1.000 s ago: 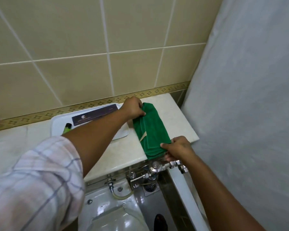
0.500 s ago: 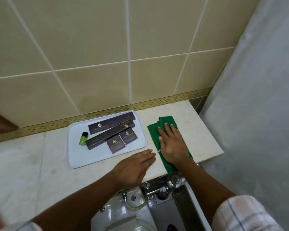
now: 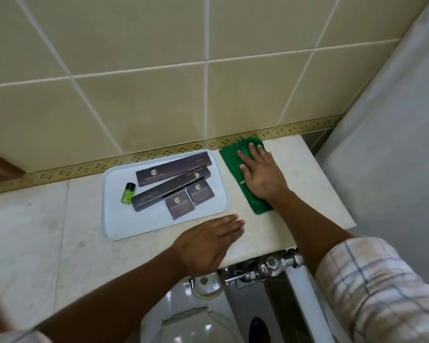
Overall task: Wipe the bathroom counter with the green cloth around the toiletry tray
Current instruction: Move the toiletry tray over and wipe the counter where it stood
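A folded green cloth lies on the cream marble counter, right of the white toiletry tray. Its far end reaches the tiled wall. My right hand presses flat on the cloth, fingers spread and pointing at the wall. My left hand rests palm down on the counter near its front edge, just below the tray's right corner, holding nothing. The tray carries several dark brown boxes and a small green bottle.
A chrome flush valve and a white toilet sit below the counter's front edge. A pale curtain hangs at the right, past the counter's end. Beige tiles with a patterned border back the counter.
My right hand pushed the cloth away from me, from mid-counter up to the wall. One second ago both hands were holding the cloth's ends; my left hand has since come back to the front edge.
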### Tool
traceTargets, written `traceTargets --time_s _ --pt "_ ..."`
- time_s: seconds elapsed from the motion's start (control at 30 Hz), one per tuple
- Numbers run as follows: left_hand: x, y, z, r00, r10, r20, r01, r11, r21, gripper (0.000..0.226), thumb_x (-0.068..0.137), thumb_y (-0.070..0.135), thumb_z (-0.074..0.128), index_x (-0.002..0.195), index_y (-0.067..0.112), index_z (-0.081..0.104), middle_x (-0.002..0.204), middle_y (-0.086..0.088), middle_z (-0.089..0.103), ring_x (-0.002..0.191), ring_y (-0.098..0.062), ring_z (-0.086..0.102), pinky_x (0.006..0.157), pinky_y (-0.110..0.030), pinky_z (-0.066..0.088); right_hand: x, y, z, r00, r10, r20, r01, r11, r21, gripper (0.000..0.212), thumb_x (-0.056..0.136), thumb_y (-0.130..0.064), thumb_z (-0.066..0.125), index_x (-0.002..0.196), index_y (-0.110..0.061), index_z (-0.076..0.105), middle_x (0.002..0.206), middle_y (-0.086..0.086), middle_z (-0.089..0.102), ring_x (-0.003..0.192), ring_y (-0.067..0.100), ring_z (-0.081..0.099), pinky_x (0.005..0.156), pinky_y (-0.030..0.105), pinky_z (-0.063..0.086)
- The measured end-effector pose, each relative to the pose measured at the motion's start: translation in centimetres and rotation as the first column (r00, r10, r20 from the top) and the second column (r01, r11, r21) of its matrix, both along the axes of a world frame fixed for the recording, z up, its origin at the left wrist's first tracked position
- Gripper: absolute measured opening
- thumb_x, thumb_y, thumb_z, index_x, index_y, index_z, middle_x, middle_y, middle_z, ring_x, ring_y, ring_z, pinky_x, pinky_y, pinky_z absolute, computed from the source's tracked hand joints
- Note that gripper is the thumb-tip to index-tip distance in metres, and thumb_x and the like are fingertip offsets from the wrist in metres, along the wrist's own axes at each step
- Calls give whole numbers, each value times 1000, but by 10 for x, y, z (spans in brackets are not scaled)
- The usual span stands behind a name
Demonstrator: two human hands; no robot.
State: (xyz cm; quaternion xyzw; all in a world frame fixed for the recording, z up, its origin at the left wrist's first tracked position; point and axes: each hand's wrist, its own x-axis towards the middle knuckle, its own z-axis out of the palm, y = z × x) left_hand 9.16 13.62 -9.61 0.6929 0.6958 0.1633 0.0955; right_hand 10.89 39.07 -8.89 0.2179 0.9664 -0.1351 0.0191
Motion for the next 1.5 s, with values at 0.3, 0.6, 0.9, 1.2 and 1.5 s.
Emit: traceTargets --time_s 0.3,0.6,0.9,1.2,1.5 --pt "-5 5 0 999 4 32 -6 998 67 48 95 18 49 142 9 48 151 -5 42 144 -19 30 119 -36 22 36 103 1 993 -118 21 117 993 33 52 107 -40 24 158 -28 24 168 9 11 154 30 7 123 46 2" --pt "-1 3 2 1000 11 11 -11 1000 -9 49 97 19 45 145 11 45 154 -4 39 146 -18 26 120 -32 20 115 44 -2 987 -162 7 162 987 -9 61 100 -46 17 158 -27 22 168 10 11 154 31 5 124 46 3" --pt "3 0 4 999 28 -35 -26 998 48 49 93 22 50 141 13 51 149 -3 47 142 -19 36 118 -36 21 88 -59 5 998 -45 52 42 998 42 60 102 -47 15 159 -28 18 167 3 9 154 30 0 125 47 3" --pt "-4 2 5 998 -5 -67 10 998 68 52 87 31 58 138 21 55 149 7 47 139 -13 39 111 -31 36 15 -2 1 997 62 50 -64 997 32 62 99 -57 14 158 -37 13 169 3 2 155 27 -5 122 45 -7" --pt "-5 5 6 999 -4 -36 4 1000 -4 49 96 26 47 143 15 48 153 1 40 144 -16 29 117 -40 27 59 95 -1 984 -157 83 150 985 83 56 104 -50 19 158 -37 14 169 5 3 155 29 2 123 52 1"
